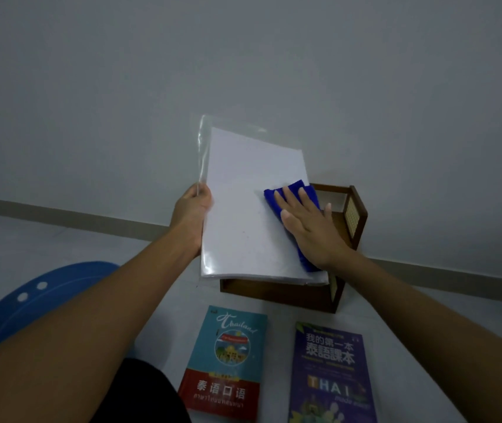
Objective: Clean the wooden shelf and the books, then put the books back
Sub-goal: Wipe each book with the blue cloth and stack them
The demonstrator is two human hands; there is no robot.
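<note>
- At the far left of my feed, a blue round plastic thing with two pale holes sits low by the left arm.
- The left hand has its fingers curled round the left edge of the white sheaf. It pinches the clear plastic sleeve and holds the sheaf up, tilted, in front of the shelf.
- Below it I see the teal and red book lying flat on the pale floor, cover up, with "Thailand" printed on it.
- The blue cloth lies folded on the right part of the sheaf's face.
- The right hand presses flat on that cloth, fingers straight and slightly spread, clasping nothing.
- The purple book lies flat beside the teal one, with a strip of floor between them.
- The wooden shelf stands on the floor by the wall, mostly hidden behind the sheaf. I can see its right side and a woven panel.
</note>
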